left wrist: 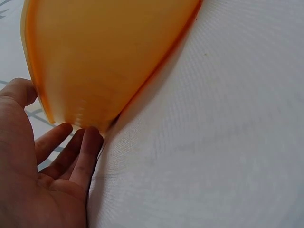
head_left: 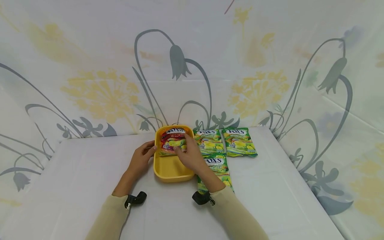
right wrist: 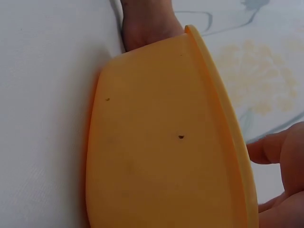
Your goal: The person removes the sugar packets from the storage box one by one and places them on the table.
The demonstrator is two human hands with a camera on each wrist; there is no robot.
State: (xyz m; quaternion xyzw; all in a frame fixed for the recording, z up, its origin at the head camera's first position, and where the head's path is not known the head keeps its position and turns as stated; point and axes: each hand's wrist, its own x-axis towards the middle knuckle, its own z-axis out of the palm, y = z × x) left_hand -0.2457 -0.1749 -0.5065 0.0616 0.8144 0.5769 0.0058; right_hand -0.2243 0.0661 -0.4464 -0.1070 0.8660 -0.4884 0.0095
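Observation:
A red Fox's candy packet (head_left: 168,140) lies in the far half of a yellow plastic tray (head_left: 172,176). My right hand (head_left: 189,155) reaches over the tray's right rim and holds the packet at its right side, thumb across the printed front. From the right wrist, the tray wall hides the packet, and only part of the right hand (right wrist: 282,171) shows past the rim. On the other side my left hand (head_left: 142,155) grips the tray's left edge. The left wrist view shows the thumb at the rim and the other fingers (left wrist: 88,152) against the outer wall.
Two green Fox's spring tea packets (head_left: 209,142) (head_left: 239,142) lie side by side right of the tray. Nearer to me is another green packet (head_left: 217,166), partly under my right forearm. A white cloth covers the table (head_left: 90,173), with a floral curtain (head_left: 114,60) behind.

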